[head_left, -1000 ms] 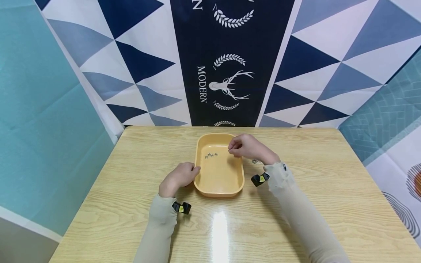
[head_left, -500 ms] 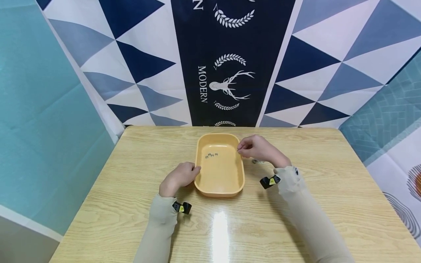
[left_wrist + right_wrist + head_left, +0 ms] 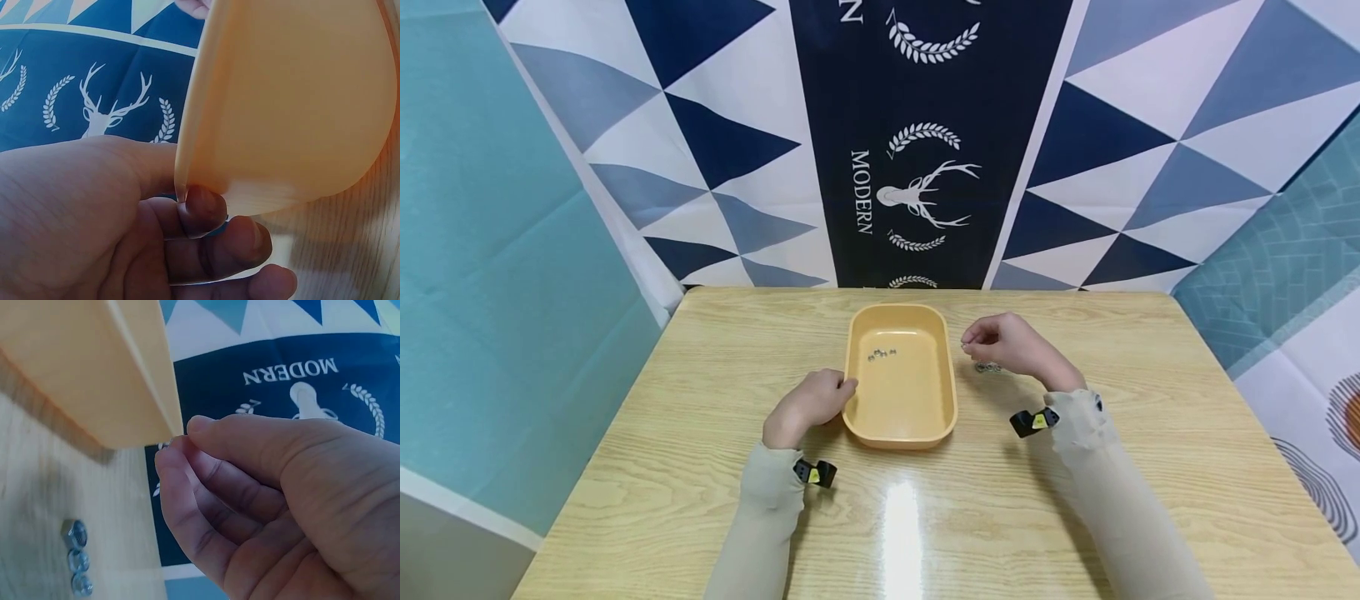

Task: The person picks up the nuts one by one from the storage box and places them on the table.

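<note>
My left hand (image 3: 811, 398) grips the left rim of a yellow-orange plastic tray (image 3: 898, 408), thumb on the inside in the head view. Inside the tray, towards its upper left, lie several small metal nuts (image 3: 882, 354). Off the tray's right side, my right hand (image 3: 1011, 343) is raised over the table, thumb and fingertips together. A small shiny bit, which looks like a nut (image 3: 164, 445), shows at those fingertips, mostly covered. Below that hand on the table, a hex nut (image 3: 75, 534) and two more nuts (image 3: 80, 572) stand in a row.
The light wooden table (image 3: 700, 517) carries the tray near its back edge. Behind it hangs a patterned cloth (image 3: 910, 208) with triangles and a deer print. Black wrist cameras (image 3: 1033, 422) sit on both sleeves.
My right hand has moved right, from above the tray's right part to outside its right rim, fingertips still pinched. The left hand, tray and nuts inside it stay put.
</note>
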